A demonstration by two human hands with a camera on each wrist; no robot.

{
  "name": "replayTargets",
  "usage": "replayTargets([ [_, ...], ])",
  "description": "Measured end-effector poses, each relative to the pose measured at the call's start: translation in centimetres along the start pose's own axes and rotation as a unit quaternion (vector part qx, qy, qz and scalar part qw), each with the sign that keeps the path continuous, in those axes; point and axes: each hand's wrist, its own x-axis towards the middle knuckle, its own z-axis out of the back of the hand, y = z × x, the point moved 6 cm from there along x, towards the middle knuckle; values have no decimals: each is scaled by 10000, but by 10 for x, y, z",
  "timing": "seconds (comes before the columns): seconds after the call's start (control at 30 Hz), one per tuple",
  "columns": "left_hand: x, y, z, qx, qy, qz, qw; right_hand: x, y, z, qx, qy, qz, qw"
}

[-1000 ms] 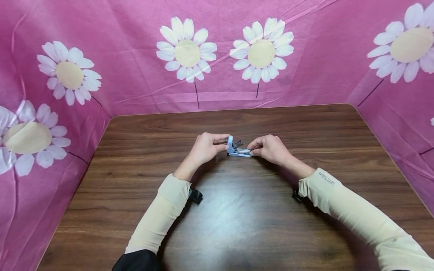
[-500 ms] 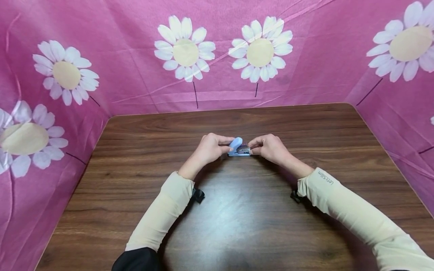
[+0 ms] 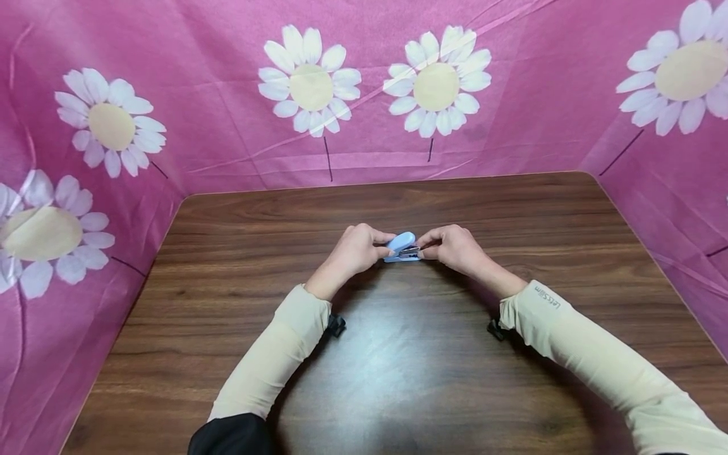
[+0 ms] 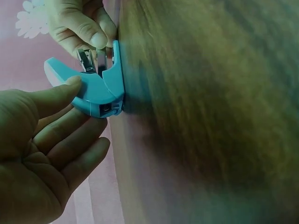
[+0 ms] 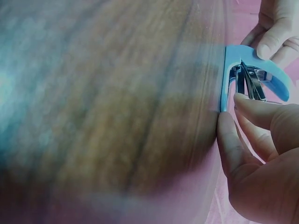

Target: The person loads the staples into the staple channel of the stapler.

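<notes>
A small light-blue stapler rests with its base on the wooden table, its top cover tilted up from the base. In the left wrist view the metal staple channel shows between cover and base. My left hand pinches the cover near the hinge end, thumb on one side and fingers on the other. At the opposite end, my right hand holds the stapler's front. The right wrist view has its thumb at the end of the metal channel and a finger by the base's tip.
The brown wood-grain table spreads around both arms. A pink cloth printed with white daisies hangs behind it and along both sides. Each wrist carries a black camera mount, the left mount and the right mount.
The stapler's cover has swung down from nearly upright to a lower tilt over the metal channel. My left hand has shifted right with it; my right hand has stayed in place.
</notes>
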Motion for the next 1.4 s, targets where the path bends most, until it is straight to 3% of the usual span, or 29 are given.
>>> replayTargets([
  [0.8,6,-19,-8,1102,341,-276,9929,2,3,-3,-341,-73,159,9993],
  [0.97,7,-25,-7,1285,346,-472,9900,2,5,0,-391,-97,172,9990],
  [1.4,6,-15,-7,771,320,-395,9957,1,5,-2,-424,-105,329,9985],
])
